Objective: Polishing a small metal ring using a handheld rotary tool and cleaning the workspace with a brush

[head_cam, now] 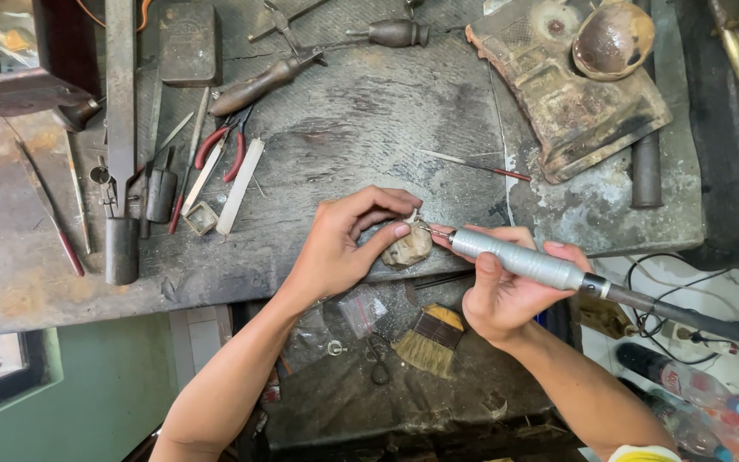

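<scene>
Now we work a small pale piece (413,217) with a silver cylindrical rotary handpiece (519,259) at the front edge of the worn, dark grey workbench (335,128).

Largest first, we see the bench's scarred top, then a rusty, crusted block (570,103) bearing a round brown bowl (613,38) at the far right, and red-handled pliers (224,147) among the tools lying at the left. Below the bench edge lies a straw-coloured hand brush (428,340). Our right hand (506,295) curls closed around the handpiece, whose black cable (694,318) trails off to the right, its fine tip touching the pale piece. Our left hand (348,244) pinches that piece between thumb and fingertips, just above a tan lump (407,248) at the bench edge.
</scene>
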